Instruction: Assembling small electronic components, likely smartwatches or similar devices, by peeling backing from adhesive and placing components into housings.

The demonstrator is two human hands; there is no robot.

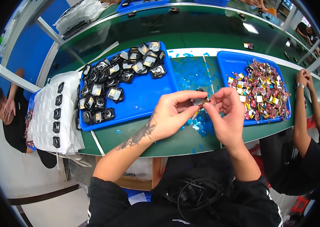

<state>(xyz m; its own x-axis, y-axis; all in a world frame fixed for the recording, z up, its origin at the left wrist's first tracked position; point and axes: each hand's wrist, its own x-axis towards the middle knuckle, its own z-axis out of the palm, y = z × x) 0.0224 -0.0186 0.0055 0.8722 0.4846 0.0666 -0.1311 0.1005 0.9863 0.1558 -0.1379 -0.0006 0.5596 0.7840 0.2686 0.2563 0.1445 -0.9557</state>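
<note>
A: The left hand (171,113) and the right hand (226,113) meet over the front of the green table (175,142), fingertips pinched together on one small dark part (199,101). Do you see how it sits?

B: Yes. It is held up off the table, between the thumb and forefinger of each hand, both clamped on it from opposite sides. It hangs above the scatter of blue film scraps (199,125), between the two blue trays.

A: How would you say it handles?

B: Light, I would judge, since fingertips alone carry it. It looks like a hard little casing, stiff rather than soft, with something coppery at the edge near the right fingers. That bit seems thin and easy to bend, so I would grip the dark body by its sides and leave the coppery end alone.

A: Slippery?

B: Possibly; the similar parts look glossy. I cannot tell more at this size.

A: And around the hands?

B: The left blue tray (148,94) holds a heap of black square parts (110,87), some with silvery faces. The right blue tray (230,62) is piled with small red and yellow pieces (262,90). At the far left lies a stack of clear plastic trays (46,113) with a column of black parts set in them.

A: Anyone else?

B: A person (8,113) sits at the left end, and another person's arm (302,113) rests by the right tray.
</note>
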